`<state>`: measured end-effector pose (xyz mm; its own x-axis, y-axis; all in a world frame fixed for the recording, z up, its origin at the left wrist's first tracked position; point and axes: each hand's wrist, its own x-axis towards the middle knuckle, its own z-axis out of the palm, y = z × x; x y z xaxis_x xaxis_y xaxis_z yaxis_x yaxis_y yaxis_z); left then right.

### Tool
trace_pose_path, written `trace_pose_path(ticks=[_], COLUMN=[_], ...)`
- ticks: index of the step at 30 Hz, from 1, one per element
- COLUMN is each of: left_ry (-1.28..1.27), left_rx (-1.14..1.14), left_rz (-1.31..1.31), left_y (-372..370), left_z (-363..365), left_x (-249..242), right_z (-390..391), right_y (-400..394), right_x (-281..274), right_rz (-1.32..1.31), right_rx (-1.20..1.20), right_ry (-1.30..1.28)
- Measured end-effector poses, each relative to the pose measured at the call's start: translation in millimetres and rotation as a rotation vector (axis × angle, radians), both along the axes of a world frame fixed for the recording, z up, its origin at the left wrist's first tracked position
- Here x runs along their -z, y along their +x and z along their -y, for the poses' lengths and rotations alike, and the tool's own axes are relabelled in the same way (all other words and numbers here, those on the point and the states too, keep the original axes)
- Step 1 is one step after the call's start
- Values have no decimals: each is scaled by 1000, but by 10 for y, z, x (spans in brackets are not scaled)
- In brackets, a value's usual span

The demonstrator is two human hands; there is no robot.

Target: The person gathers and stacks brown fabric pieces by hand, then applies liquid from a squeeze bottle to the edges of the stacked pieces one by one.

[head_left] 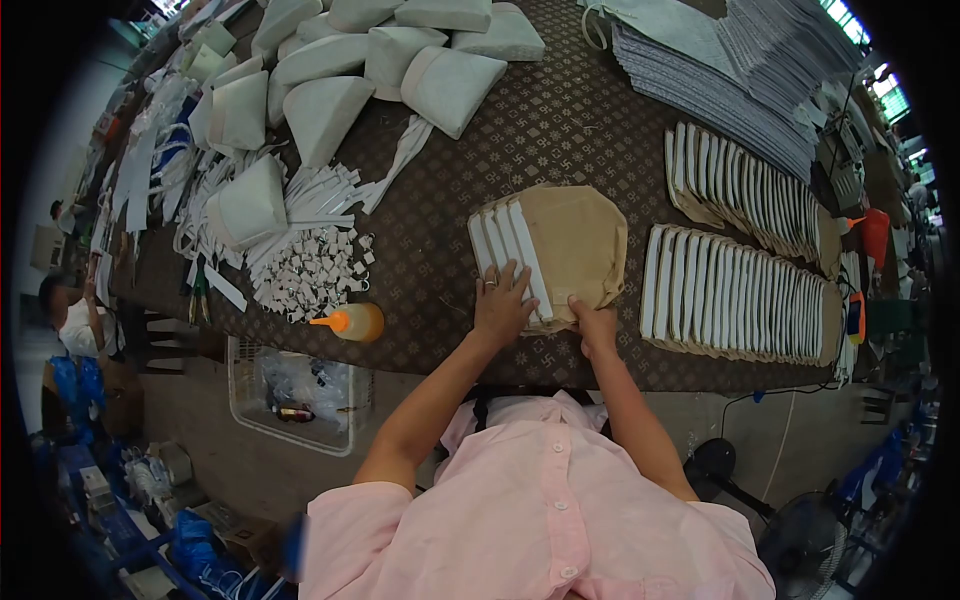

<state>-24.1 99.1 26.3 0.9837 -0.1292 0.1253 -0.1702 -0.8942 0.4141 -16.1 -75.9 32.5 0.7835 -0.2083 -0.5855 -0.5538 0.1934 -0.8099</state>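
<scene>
A small stack of brown pieces with white strips (575, 240) lies on the patterned tabletop (430, 260) in front of me. My left hand (503, 302) rests on the white strips at the stack's lower left, fingers spread, a ring on one finger. At the lower right edge, my right hand (594, 322) grips the brown pieces, thumb on top and its other fingers hidden beneath. Two long rows of similar overlapping pieces are at the right, a nearer row (735, 295) and a farther row (750, 190).
White padded pouches (325, 110) are piled at the back left. Small white pieces with metal clips (310, 270) and an orange-tipped bottle (357, 322) lie left. Grey sheets (700, 90) are stacked back right. A white basket (235, 390) stands below the table. Another person (80, 325) is far left.
</scene>
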Motion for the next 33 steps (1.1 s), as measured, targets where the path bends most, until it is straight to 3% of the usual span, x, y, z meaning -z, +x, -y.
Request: trace_pose_path(ticks=[2,4,5,7,8,10,11,13,16,18,20,21,23,26,30,33], left_ry=[-70,-509,-511,-1027,-1026,-1342,-1335,-1879,-1776,-1702,-1673,-1665,-1638,-1619,-1596,-1556], left_rx=[18,-273,-270,-539,-538,-598,-591,-554,-407,-294,-227,-230,-181,-116,-25,56], left_rz=[11,173,171,-492,-488,-1069,-1075,-927,-799,-781,-742,-687,-717,-705,-687,-708], left_y=[7,7,-30,-204,-250,-279,-251,-159,55,89,59,57,58,109,103,50], left_z=[-64,-236,-332,-496,-535,-585,-546,-424,-301,-163,-7,97,323,673,1269,1784], left_x=[15,10,-11,-158,-164,-154,-125,-43,358,157,35,-38,-215,-386,-578,-779], right_z=[31,56,63,39,37,58,71,87,139,194,315,397,539,871,1454,1913], right_y=[-21,-1,12,1,18,43,38,23,-56,-117,-166,-201,-310,-451,-640,-811], right_x=[59,56,39,-99,-122,-148,-152,-155,23,81,-234,-216,-110,-518,-664,-789], right_rz=[15,-21,-22,-43,-39,-55,-55,-78,-52,25,3,10,281,290,296,377], right_rx=[38,31,35,40,39,23,33,42,90,121,81,169,158,236,242,323], right_ry=[10,68,66,135,137,158,160,142,110,-66,-141,-160,-283,-175,-229,-133])
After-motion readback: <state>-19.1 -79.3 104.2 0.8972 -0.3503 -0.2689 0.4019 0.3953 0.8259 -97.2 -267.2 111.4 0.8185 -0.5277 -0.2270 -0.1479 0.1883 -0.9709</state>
